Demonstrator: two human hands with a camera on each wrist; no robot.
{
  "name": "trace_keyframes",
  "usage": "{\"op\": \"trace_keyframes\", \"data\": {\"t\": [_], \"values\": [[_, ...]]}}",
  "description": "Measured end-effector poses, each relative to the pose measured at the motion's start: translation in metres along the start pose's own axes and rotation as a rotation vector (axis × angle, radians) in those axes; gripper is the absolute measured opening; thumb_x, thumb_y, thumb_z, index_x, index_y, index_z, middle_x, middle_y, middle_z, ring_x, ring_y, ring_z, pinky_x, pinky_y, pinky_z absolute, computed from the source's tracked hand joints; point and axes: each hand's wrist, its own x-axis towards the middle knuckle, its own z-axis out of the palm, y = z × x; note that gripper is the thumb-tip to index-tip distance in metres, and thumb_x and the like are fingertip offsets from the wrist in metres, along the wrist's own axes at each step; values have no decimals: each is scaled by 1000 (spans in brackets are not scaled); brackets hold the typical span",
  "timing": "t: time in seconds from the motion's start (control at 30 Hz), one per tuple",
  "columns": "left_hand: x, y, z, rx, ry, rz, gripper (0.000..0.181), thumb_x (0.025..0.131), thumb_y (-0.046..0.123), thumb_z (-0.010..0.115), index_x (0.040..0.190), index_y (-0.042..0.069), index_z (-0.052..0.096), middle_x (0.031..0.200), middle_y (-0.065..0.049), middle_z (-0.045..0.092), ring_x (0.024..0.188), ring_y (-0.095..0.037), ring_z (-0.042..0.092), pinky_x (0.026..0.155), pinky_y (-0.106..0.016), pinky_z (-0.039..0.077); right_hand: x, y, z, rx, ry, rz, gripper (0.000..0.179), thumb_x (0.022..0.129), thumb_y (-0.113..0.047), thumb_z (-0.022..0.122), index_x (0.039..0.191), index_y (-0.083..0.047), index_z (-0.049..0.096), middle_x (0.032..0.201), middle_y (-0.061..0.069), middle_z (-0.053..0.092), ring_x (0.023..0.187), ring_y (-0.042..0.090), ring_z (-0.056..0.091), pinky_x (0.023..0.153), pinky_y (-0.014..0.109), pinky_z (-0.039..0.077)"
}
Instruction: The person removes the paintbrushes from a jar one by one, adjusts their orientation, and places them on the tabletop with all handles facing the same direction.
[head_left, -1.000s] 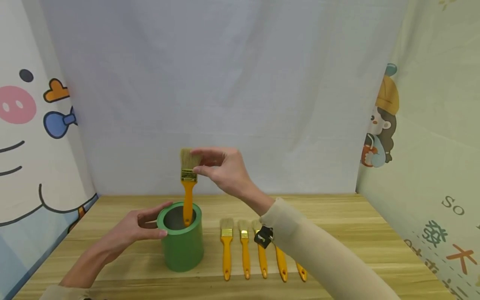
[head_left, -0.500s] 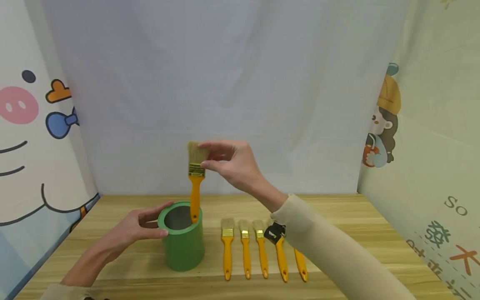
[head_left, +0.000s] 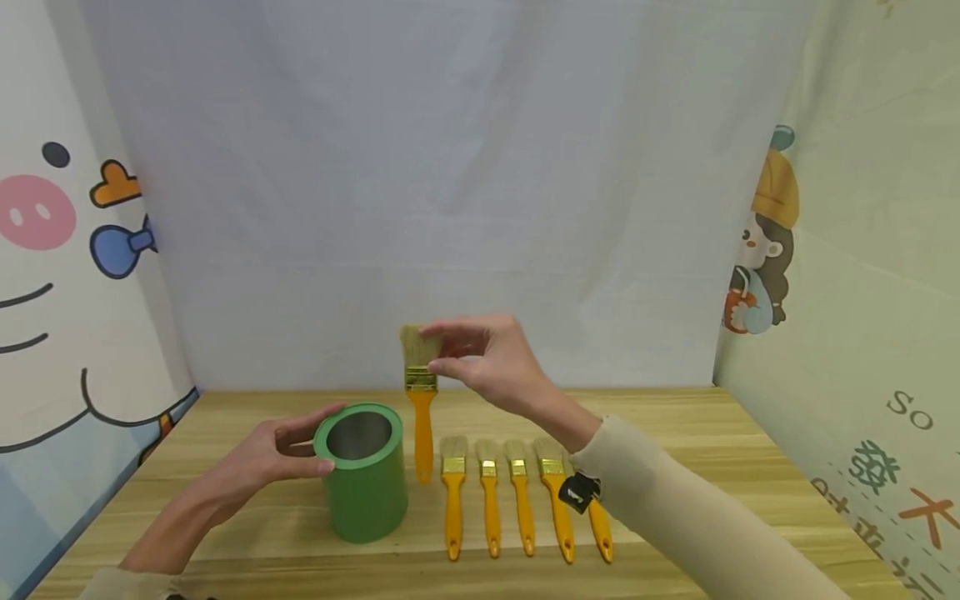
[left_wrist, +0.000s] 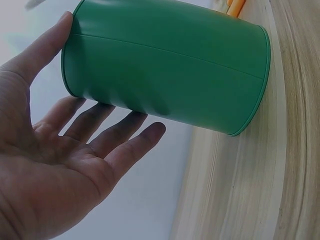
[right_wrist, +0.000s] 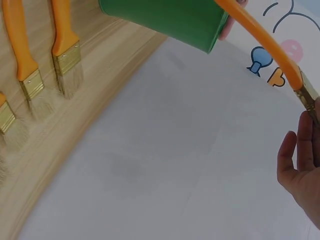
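My right hand (head_left: 491,358) pinches a paintbrush (head_left: 423,433) by its bristles and metal ferrule, the orange handle pointing down. The brush hangs just right of a green can (head_left: 367,496), apart from it in the head view. Around the can's upper left side, my left hand (head_left: 266,454) holds it near the rim, thumb in front and index finger behind. In the left wrist view, the left fingers (left_wrist: 120,135) reach along the green wall, fairly straight. The can stands upright, and its grey inside shows no brush.
Several paintbrushes (head_left: 453,508) lie in a row on the wooden table (head_left: 675,492), right of the can, handles toward me. The right sleeve (head_left: 675,508) with a black wrist device partly covers the rightmost ones. A white cloth (head_left: 465,167) hangs behind the table.
My right hand has lifted the paintbrush out of the can's mouth, moved right, then lowered it beside the can. My left hand and the can have stayed put.
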Motion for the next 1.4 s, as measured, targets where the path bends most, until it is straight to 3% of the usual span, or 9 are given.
{"op": "trace_keyframes", "data": {"t": [0.33,0.6,0.97,1.4], "values": [[-1,2,1,-8,-5,3,82,96,19,78,166,13,36,166,-21,34,143,-50,43,109,-66,42,-29,13,-5,13,-30,101,32,90,5,80,122,1,77,106,12,78,91,21,75,81,36,63],[-1,3,2,-17,-4,6,81,96,19,78,166,13,37,167,-21,32,143,-50,44,110,-66,42,-53,31,-19,-8,-9,203,34,90,2,82,124,-1,77,109,11,78,93,23,75,80,35,62],[-1,1,0,-20,-4,0,82,96,19,78,166,13,36,166,-20,34,144,-49,43,110,-64,42,-88,55,-57,-47,-21,328,35,91,-2,82,125,-1,76,114,14,77,98,27,74,84,34,61],[-1,3,0,-19,-4,-8,82,96,19,78,166,12,35,165,-23,35,142,-51,45,109,-65,43,-122,71,-109,-110,-58,407,36,94,-6,80,128,3,73,122,17,73,101,28,70,84,32,60]]}}
